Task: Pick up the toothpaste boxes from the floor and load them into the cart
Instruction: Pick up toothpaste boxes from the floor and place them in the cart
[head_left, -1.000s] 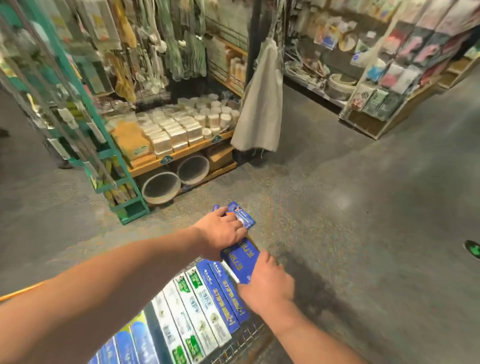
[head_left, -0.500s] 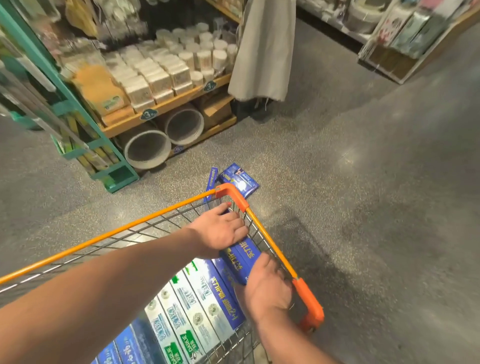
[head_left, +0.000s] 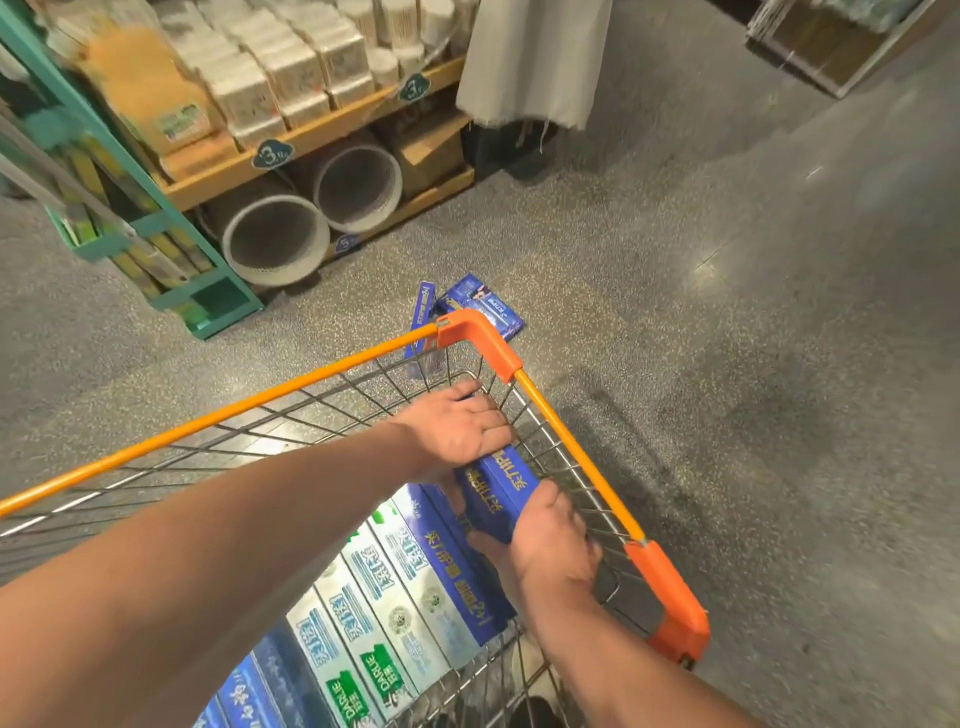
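Note:
A wire cart with an orange rim fills the lower left. Inside it lie several toothpaste boxes, white-green and blue, side by side. Both hands hold a blue toothpaste box inside the cart's right corner: my left hand grips its far end, my right hand its near end. The box sits tilted just above the packed row. Two more blue boxes lie on the grey floor just beyond the cart's far corner.
A wooden shelf with packaged goods and two round baskets stands ahead on the left. A green rack is at far left. A beige cloth hangs at top centre. Grey floor spreads to the right.
The view has tilted down and closer to the cart. Both hands with the blue box have sunk deeper into the cart's right corner.

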